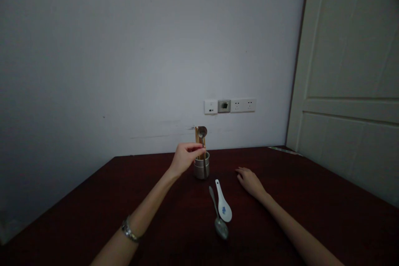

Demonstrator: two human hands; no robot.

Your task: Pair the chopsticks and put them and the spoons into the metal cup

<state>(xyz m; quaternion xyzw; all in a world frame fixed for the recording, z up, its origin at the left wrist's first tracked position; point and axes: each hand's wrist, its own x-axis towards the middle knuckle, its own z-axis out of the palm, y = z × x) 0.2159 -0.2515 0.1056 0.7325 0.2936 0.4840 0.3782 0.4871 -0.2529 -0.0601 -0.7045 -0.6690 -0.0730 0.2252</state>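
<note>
My left hand (186,157) pinches a metal spoon (202,132) by its handle, bowl end up. The lower part of that handle hangs in front of a light grey cup (199,170), outside its rim. Several wooden chopsticks (197,135) stand upright in the cup, partly hidden by my fingers. My right hand (250,181) lies palm down on the table, fingers stretched out, holding nothing. Between my forearms rest a white ceramic spoon (223,205) with a blue mark and a second metal spoon (220,225), side by side.
Everything stands on a dark red wooden table (156,224) against a pale wall (124,50). Sockets and switches (230,106) are set in the wall behind the cup. A flat, thin strip (285,150) lies at the table's far right edge, near a white panelled door (349,91).
</note>
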